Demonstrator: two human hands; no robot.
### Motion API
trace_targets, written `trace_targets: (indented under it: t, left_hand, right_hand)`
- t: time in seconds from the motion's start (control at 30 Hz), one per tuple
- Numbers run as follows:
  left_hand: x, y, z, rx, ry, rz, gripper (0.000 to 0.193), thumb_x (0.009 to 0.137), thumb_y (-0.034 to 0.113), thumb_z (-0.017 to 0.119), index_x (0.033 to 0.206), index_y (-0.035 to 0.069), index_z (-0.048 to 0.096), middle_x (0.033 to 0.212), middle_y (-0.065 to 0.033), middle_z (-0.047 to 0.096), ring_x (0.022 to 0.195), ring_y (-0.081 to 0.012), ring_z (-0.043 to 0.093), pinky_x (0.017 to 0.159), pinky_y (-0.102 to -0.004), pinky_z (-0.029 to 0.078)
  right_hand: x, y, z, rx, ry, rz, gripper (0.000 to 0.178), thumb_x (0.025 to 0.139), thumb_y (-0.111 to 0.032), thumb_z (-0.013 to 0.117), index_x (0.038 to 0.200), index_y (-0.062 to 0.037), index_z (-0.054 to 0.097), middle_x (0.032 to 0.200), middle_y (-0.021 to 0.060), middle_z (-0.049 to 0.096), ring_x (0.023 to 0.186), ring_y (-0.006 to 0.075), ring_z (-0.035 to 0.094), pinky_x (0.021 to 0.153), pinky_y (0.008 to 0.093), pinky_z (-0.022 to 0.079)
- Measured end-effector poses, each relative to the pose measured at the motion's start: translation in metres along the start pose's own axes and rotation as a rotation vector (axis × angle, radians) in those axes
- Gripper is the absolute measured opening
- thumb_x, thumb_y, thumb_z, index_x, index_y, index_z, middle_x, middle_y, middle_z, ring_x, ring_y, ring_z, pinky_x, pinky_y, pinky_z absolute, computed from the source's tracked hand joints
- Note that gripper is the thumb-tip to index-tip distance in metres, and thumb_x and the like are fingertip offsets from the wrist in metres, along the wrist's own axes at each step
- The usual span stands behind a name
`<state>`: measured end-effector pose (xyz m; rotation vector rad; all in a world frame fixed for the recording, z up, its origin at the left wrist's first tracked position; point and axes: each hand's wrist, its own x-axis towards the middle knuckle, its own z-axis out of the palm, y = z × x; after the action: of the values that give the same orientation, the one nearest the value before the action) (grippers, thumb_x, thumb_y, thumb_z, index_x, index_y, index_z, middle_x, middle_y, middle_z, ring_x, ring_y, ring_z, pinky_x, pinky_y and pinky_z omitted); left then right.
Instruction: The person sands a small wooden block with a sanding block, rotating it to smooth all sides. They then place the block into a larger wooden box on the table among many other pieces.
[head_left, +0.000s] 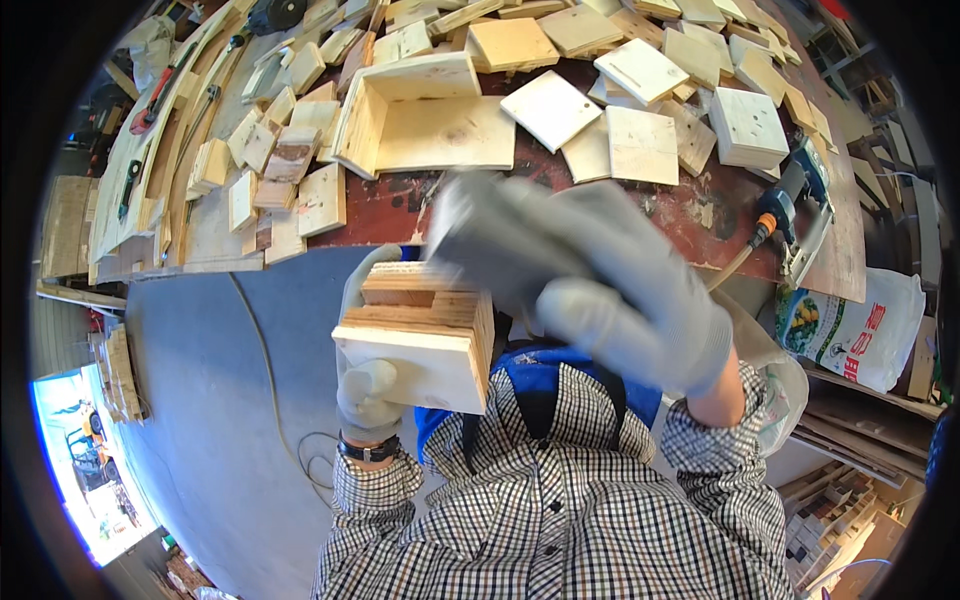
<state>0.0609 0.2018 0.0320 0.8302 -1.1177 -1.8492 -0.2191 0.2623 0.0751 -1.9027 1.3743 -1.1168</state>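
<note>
My left hand [366, 395], in a grey work glove, grips a small wooden box [410, 365] in front of my body. Its thumb presses the near face while the fingers wrap behind. Pale boards form the box, and a slot-like gap shows in its upper side. My right hand [640, 290], gloved alike, is closed around a dark grey, block-shaped tool [500, 240]. Motion smears this tool, so its exact kind is unclear. It is just right of the box's top and overlaps it in view; whether they touch I cannot tell.
Beyond my hands, a dark red workbench [690, 215] bears an open wooden tray [440, 130] and many loose square boards [642, 145]. A power tool with an orange collar [785, 205] lies at the right edge, its hose trailing. A printed white sack [860, 325] stands at right.
</note>
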Motion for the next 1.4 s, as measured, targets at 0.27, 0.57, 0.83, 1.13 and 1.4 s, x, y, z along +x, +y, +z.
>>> trace_targets:
  t: [0.27,0.57,0.83,1.13,1.4]
  left_hand:
    - [0.001,0.009,0.000,0.136,-0.012,0.069,0.126,0.058,0.044,0.093,0.159,-0.006,0.037,0.141,-0.0178,0.060,0.134,-0.0288,0.061,0.116,-0.0428,0.050]
    - [0.005,0.012,0.004,0.295,0.047,0.218,0.122,0.062,0.039,0.095,0.160,-0.005,0.037,0.143,-0.0161,0.058,0.133,-0.0276,0.060,0.117,-0.0422,0.047]
    - [-0.001,0.007,0.004,0.031,0.029,0.159,0.116,0.070,0.038,0.093,0.161,-0.004,0.034,0.142,-0.0164,0.058,0.133,-0.0287,0.063,0.113,-0.0435,0.055]
    - [0.020,-0.025,0.000,-0.864,-0.065,-0.166,0.069,0.103,0.046,0.058,0.156,0.002,0.051,0.147,-0.0193,0.066,0.133,-0.0352,0.066,0.119,-0.0516,0.050]
    - [0.016,-0.027,0.024,-0.608,0.142,-0.274,0.070,0.101,0.059,0.058,0.154,0.014,0.053,0.143,-0.0114,0.065,0.128,-0.0328,0.063,0.111,-0.0523,0.048]
  right_hand:
    - [0.005,0.031,0.003,-0.309,-0.115,0.233,0.067,0.109,-0.048,0.055,0.159,-0.0029,0.054,0.117,0.0214,0.063,0.105,0.0326,0.064,0.099,0.0450,0.051]
    - [0.005,-0.009,0.010,-0.267,-0.047,-0.108,0.060,0.106,-0.053,0.058,0.152,-0.0145,0.061,0.120,0.0227,0.063,0.102,0.0387,0.063,0.098,0.0495,0.047]
    - [-0.011,0.029,0.024,-0.002,0.228,0.182,0.067,0.106,-0.038,0.061,0.162,-0.0028,0.046,0.124,0.0224,0.062,0.113,0.0353,0.061,0.106,0.0476,0.046]
    - [-0.030,-0.014,0.067,-0.216,0.189,-0.118,0.071,0.102,-0.054,0.063,0.153,-0.0042,0.058,0.138,0.0261,0.054,0.123,0.0423,0.056,0.107,0.0528,0.042]
    - [0.020,0.028,0.054,-0.135,0.210,0.173,0.061,0.103,-0.034,0.063,0.154,-0.0010,0.054,0.131,0.0246,0.061,0.117,0.0390,0.059,0.102,0.0488,0.046]
